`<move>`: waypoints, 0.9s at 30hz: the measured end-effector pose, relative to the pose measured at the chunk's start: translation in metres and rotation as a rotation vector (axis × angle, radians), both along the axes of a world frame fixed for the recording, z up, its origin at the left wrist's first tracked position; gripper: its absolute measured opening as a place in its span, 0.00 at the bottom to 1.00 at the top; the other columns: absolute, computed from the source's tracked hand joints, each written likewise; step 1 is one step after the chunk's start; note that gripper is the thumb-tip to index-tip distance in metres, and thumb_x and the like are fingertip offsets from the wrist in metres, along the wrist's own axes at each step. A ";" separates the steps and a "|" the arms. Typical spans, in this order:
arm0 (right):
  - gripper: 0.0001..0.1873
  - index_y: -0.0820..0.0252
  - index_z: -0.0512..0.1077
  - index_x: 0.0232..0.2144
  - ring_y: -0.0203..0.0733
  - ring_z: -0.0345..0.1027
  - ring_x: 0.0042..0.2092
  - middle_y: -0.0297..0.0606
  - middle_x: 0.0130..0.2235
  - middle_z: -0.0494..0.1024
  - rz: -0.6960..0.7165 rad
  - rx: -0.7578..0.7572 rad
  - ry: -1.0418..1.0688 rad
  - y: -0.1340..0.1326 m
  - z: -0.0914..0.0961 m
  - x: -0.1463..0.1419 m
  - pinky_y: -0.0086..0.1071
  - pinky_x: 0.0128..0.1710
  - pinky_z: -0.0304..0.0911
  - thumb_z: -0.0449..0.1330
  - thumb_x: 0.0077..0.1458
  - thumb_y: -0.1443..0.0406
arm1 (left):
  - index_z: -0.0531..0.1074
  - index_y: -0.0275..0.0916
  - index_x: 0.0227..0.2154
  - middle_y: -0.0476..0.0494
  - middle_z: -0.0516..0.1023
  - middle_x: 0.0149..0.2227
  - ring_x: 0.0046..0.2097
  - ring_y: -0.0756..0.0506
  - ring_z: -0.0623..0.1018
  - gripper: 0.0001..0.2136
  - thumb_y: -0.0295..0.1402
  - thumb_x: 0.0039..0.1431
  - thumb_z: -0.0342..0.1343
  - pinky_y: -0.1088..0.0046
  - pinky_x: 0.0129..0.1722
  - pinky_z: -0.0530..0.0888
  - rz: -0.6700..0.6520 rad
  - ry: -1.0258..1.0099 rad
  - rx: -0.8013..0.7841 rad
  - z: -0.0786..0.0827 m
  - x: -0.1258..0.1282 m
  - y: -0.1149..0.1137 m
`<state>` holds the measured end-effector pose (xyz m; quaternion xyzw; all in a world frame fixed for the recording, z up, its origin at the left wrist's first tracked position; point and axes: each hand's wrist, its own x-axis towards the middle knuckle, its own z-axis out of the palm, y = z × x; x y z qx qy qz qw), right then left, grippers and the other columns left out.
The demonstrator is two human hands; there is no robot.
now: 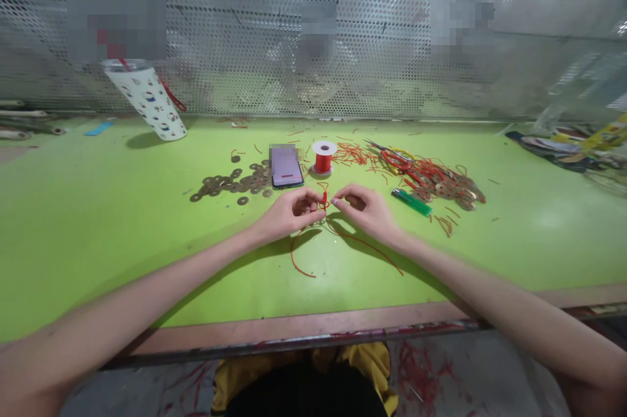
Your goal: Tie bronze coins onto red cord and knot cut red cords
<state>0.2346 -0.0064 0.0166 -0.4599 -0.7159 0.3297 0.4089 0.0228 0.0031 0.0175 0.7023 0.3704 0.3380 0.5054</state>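
Between my two hands, a red cord is held just above the table, with a small loop at its top and a knotted stretch in the middle. Its two loose ends trail down and apart over the green surface. My left hand pinches the knotted part between thumb and forefinger. From the other side, the thumb and forefinger of my right hand close on the cord beside the knot. Right behind the hands stand a spool of red cord and a phone lying flat.
Loose round coins lie left of the phone. At right are a green lighter, red-handled scissors and a heap of coins with red cords. A tall patterned cup stands at back left, before a perforated metal screen.
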 end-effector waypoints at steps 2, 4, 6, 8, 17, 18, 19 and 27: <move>0.11 0.59 0.75 0.32 0.36 0.55 0.27 0.34 0.28 0.71 -0.040 0.027 -0.003 0.001 -0.001 0.000 0.33 0.27 0.51 0.62 0.57 0.58 | 0.71 0.37 0.37 0.51 0.71 0.28 0.27 0.51 0.72 0.13 0.38 0.55 0.64 0.73 0.29 0.71 0.014 0.001 -0.011 0.001 0.001 0.000; 0.10 0.59 0.74 0.32 0.36 0.55 0.28 0.35 0.29 0.71 -0.064 0.049 -0.011 0.002 -0.003 0.001 0.33 0.27 0.51 0.62 0.58 0.58 | 0.71 0.37 0.36 0.50 0.72 0.27 0.27 0.52 0.72 0.11 0.38 0.56 0.63 0.74 0.27 0.70 0.023 -0.005 -0.016 0.000 0.001 0.001; 0.10 0.59 0.74 0.32 0.37 0.55 0.28 0.34 0.27 0.69 -0.088 0.066 -0.028 0.003 -0.004 0.001 0.33 0.28 0.52 0.61 0.58 0.58 | 0.72 0.37 0.34 0.49 0.73 0.27 0.27 0.51 0.72 0.10 0.37 0.57 0.63 0.74 0.27 0.70 0.025 -0.014 -0.008 -0.001 0.001 0.002; 0.10 0.59 0.73 0.31 0.37 0.56 0.28 0.33 0.27 0.69 -0.109 0.075 -0.042 0.003 -0.005 0.001 0.33 0.28 0.52 0.61 0.58 0.58 | 0.73 0.36 0.34 0.48 0.74 0.28 0.27 0.51 0.72 0.09 0.37 0.57 0.62 0.74 0.27 0.70 0.026 -0.017 0.007 -0.002 0.001 0.003; 0.09 0.58 0.70 0.31 0.41 0.65 0.34 0.37 0.32 0.75 -0.140 0.117 -0.048 0.005 -0.005 0.000 0.35 0.36 0.60 0.58 0.60 0.59 | 0.74 0.37 0.33 0.48 0.75 0.27 0.26 0.51 0.72 0.09 0.38 0.57 0.61 0.73 0.26 0.69 0.070 0.018 0.024 -0.002 0.000 0.004; 0.08 0.57 0.70 0.31 0.42 0.65 0.34 0.38 0.33 0.75 -0.140 0.123 -0.053 0.005 -0.006 0.000 0.35 0.37 0.60 0.58 0.60 0.60 | 0.75 0.37 0.33 0.48 0.75 0.27 0.26 0.51 0.71 0.08 0.38 0.57 0.61 0.73 0.25 0.68 0.074 0.019 0.026 -0.002 0.000 0.004; 0.08 0.57 0.70 0.31 0.42 0.65 0.35 0.38 0.33 0.75 -0.138 0.128 -0.059 0.006 -0.006 0.001 0.36 0.37 0.61 0.57 0.60 0.60 | 0.75 0.37 0.33 0.48 0.75 0.27 0.25 0.51 0.71 0.08 0.37 0.57 0.61 0.73 0.25 0.68 0.078 0.022 0.028 -0.001 0.000 0.003; 0.08 0.56 0.67 0.31 0.44 0.68 0.39 0.39 0.36 0.74 -0.148 0.122 -0.096 0.007 -0.009 0.001 0.38 0.42 0.62 0.55 0.61 0.61 | 0.75 0.37 0.33 0.53 0.68 0.20 0.22 0.52 0.65 0.09 0.38 0.59 0.58 0.73 0.22 0.62 0.090 0.048 0.025 0.003 0.000 0.003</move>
